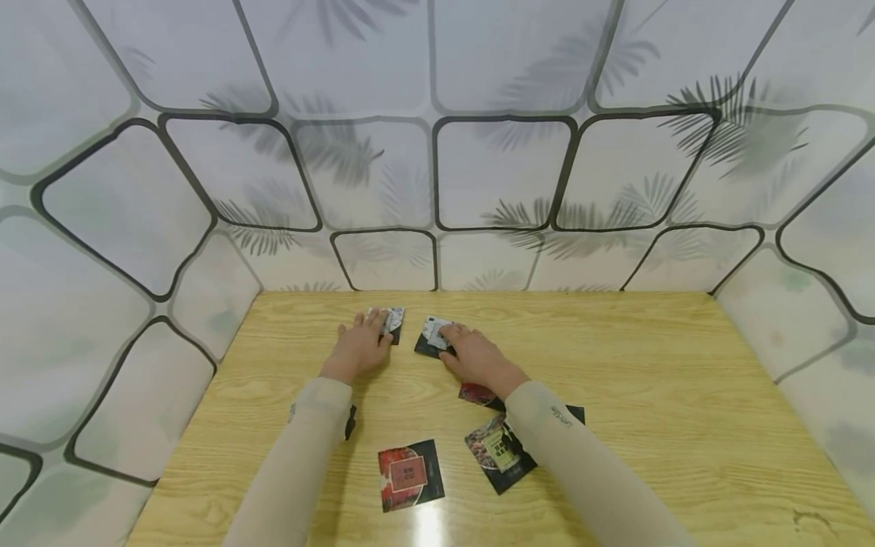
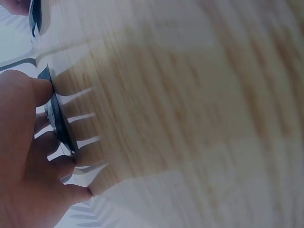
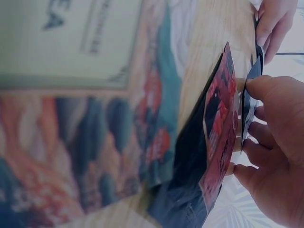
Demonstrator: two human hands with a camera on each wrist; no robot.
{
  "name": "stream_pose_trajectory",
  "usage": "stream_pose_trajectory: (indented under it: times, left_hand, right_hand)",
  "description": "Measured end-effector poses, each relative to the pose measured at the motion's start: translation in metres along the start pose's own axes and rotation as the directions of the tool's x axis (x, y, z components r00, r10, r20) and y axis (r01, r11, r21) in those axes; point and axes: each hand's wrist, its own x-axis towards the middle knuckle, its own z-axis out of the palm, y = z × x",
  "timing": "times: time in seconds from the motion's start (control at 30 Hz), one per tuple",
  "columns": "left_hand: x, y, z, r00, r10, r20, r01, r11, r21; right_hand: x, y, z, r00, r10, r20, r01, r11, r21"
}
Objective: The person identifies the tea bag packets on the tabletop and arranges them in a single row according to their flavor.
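Observation:
Toward the back of the table, my left hand (image 1: 358, 349) lies palm down with fingers spread over a black and silver-white tea packet (image 1: 394, 319). The left wrist view shows its thumb at the near edge of that packet (image 2: 59, 121). A similar silver-white and black tea packet (image 1: 432, 338) lies a little to the right. Over its right side my right hand (image 1: 475, 357) rests, fingers extended. In the right wrist view the thumb touches this packet's near edge (image 3: 246, 109). A red and black packet (image 1: 478, 395) lies just behind the right hand, partly hidden by the wrist.
Nearer me lie a red and black packet (image 1: 410, 475) and a packet with a yellow-green label (image 1: 499, 448), partly under the right sleeve (image 1: 567, 433). A dark corner (image 1: 577, 414) shows beyond that sleeve. Patterned white curtains (image 1: 502, 175) enclose the wooden table (image 1: 683, 403).

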Motion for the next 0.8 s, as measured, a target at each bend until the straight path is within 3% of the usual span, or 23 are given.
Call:
stream_pose_trajectory:
  times: [0.8]
  left_hand:
    - [-0.002, 0.001, -0.001, 1.000, 0.001, -0.007, -0.001, 1.000, -0.012]
  right_hand:
    - [0.016, 0.002, -0.011, 0.997, 0.026, 0.078, -0.027, 0.999, 0.023]
